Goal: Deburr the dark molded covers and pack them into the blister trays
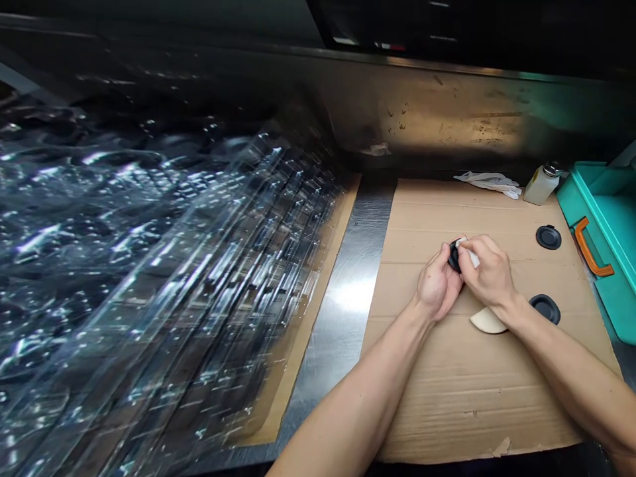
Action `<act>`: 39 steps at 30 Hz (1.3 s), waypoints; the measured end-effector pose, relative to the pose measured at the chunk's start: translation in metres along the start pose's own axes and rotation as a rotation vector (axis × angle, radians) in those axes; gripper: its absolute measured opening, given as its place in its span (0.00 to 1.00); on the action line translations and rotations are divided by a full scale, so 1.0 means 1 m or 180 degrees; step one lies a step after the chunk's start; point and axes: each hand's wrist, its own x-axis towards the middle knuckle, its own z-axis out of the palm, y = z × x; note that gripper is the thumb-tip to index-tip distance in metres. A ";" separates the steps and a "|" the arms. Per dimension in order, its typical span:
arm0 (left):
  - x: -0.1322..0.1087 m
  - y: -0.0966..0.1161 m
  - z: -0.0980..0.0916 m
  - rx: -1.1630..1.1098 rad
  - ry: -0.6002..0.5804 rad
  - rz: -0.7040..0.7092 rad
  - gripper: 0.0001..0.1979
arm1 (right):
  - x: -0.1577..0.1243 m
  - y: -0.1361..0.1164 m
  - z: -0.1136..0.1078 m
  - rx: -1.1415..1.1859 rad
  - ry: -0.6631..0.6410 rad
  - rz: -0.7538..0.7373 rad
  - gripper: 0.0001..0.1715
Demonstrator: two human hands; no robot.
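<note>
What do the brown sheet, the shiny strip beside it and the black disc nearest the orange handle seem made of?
Brown sheet: matte corrugated cardboard, by its faint ridges. Shiny strip: likely bare metal, given its gray glare. Black disc: perhaps plastic or rubber; dull, molded-looking rim.

I count three black round caps, one metal-topped bottle, one teal box, one beige piece.

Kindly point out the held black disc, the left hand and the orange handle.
Held black disc (pixel 453 258): head view, its uncovered part.
Left hand (pixel 436 285): head view, thumb base.
Orange handle (pixel 585 251): head view, its grip.
</note>
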 end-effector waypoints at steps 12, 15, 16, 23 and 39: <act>0.000 0.009 0.000 0.0263 0.0154 -0.0034 0.21 | -0.003 -0.002 -0.013 -0.1016 -0.0814 -0.0106 0.12; 0.001 0.011 -0.001 0.0375 0.0099 -0.0084 0.22 | -0.002 -0.004 -0.017 -0.1031 -0.0890 -0.0053 0.14; 0.001 0.013 -0.002 0.0408 0.0073 -0.0103 0.22 | -0.001 -0.004 -0.018 -0.0911 -0.1056 -0.0142 0.14; 0.007 0.032 -0.010 0.0451 0.0063 0.0274 0.19 | 0.009 0.028 -0.059 -0.0853 -0.1184 0.0406 0.14; -0.001 0.029 0.007 0.0455 0.0494 -0.0253 0.34 | -0.018 0.037 -0.080 -0.1073 -0.2062 -0.0064 0.14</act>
